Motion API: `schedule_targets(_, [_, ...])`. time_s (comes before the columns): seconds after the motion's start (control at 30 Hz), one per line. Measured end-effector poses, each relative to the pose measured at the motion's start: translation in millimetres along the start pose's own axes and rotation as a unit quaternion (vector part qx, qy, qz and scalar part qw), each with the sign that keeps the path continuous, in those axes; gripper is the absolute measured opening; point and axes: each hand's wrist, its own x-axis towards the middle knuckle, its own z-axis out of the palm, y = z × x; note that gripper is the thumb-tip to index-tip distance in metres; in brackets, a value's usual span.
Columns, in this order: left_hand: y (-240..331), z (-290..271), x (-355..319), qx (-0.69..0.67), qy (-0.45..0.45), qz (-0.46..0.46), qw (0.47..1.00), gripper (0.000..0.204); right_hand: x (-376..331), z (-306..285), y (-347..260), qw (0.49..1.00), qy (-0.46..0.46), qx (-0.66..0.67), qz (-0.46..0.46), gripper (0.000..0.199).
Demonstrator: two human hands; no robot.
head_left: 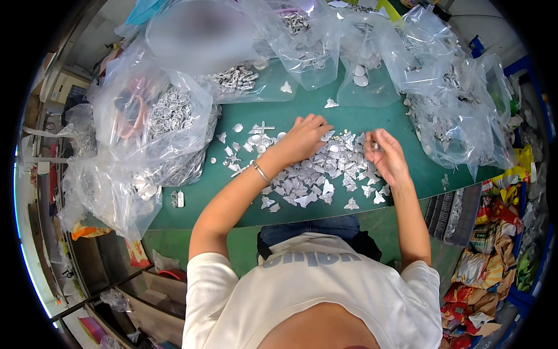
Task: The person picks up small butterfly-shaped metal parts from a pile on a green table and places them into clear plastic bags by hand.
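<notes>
Step in hand looks like picking through loose metal pieces, heaped mid-frame on the green bench. Right hand, right of centre: grip drawn in, pinching what looks like a small shiny piece. Left hand, centre: fingers bent down at the heap's upper edge; can't tell if its grip holds anything.

To do it well: spread the heap thin so shapes show, lift single pieces by the rim, expect flat ones to cling or overlap, keep the right palm uncrowded so nothing drops back. Forearm sweeping low on the left could mix the strays there into the heap.

Counts: hands, 2. Bracelet on left wrist, 1. Cross-shaped piece left of heap, at least 1. Winged stray above the heap, 1, clear of it. Rectangular tag, lower left of bench, 1. Clear plastic bags along upper left, top and upper right: several, overlapping, no firm count. Heap pieces: dozens, too layered to count.
</notes>
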Motion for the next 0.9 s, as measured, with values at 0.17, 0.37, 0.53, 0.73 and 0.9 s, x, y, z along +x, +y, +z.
schedule_targets(0.17, [-2.2,4.4,10.6,-0.002,-0.017,-0.057,0.998,0.042,16.3,10.6,16.0,0.671,0.103,-0.717,-0.161,0.032])
schedule_targets(0.37, [-5.8,1.6,19.1,-0.063,-0.060,-0.113,0.990,0.038,22.2,21.5,12.5,0.706,0.063,-0.700,-0.086,0.030])
schedule_targets(0.53, [-9.8,1.7,21.8,-0.071,-0.093,-0.134,0.984,0.040,25.8,16.3,14.2,0.705,0.013,-0.701,-0.107,0.029])
schedule_targets(0.73, [-7.6,8.0,17.8,-0.076,-0.030,-0.096,0.992,0.042,36.3,27.6,12.0,0.653,0.034,-0.748,-0.114,0.038])
schedule_targets(0.9, [-8.6,2.1,23.9,-0.122,-0.086,-0.132,0.980,0.040,41.7,17.8,11.9,0.680,-0.047,-0.718,-0.137,0.029])
